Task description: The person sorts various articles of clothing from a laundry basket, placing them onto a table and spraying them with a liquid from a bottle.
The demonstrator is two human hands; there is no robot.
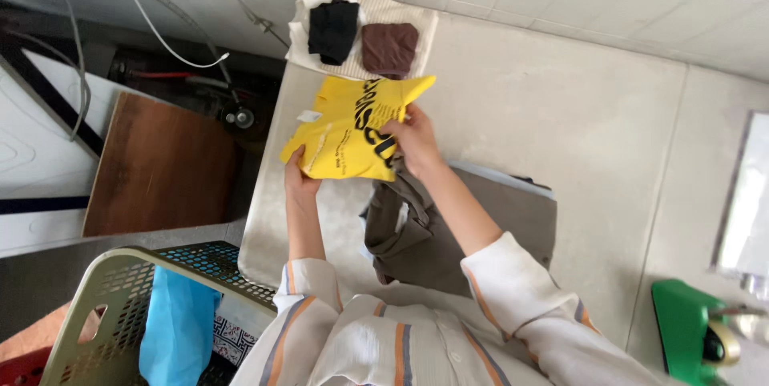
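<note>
A yellow folded garment (344, 126) with black print is held up over a pale metal table (272, 210). My left hand (298, 178) grips its lower left corner. My right hand (412, 139) pinches its right side near the print. Below my right forearm lies a grey-brown garment (448, 234), loosely bunched on the table. At the table's far end a white striped cloth (400, 14) carries a folded black garment (332, 30) and a folded brown garment (390, 48).
A beige laundry basket (96, 306) with a blue cloth (178, 330) stands at the lower left. A brown board (160, 166) leans left of the table, with cables (160, 26) above. A green tape dispenser (697, 330) sits lower right on the tiled floor.
</note>
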